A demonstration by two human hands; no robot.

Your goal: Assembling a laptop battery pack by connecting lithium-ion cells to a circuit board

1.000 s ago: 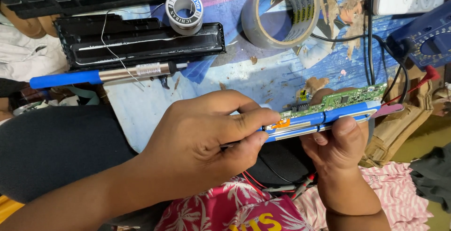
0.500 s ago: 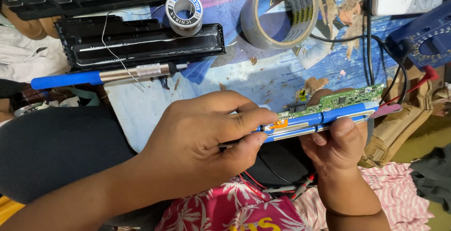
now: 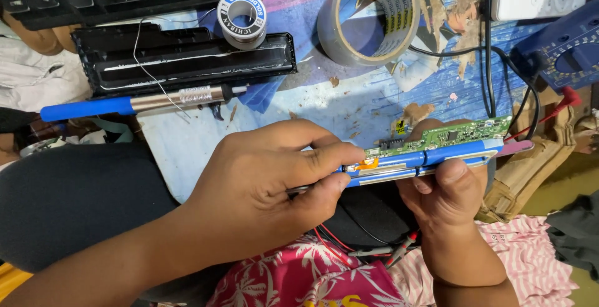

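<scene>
Here our left hand pinches the orange tab end of the long blue battery pack with green circuit board, our right hand gripping it from beneath above the desk; we judge a careful peel suits.

blue cells partly hidden by both hands' fingers

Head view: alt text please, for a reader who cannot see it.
Two bare hands hold a blue battery pack with a green circuit board along its top; the left hand pinches one end, the right hand supports it. Behind lie a soldering iron and tape roll.
</scene>
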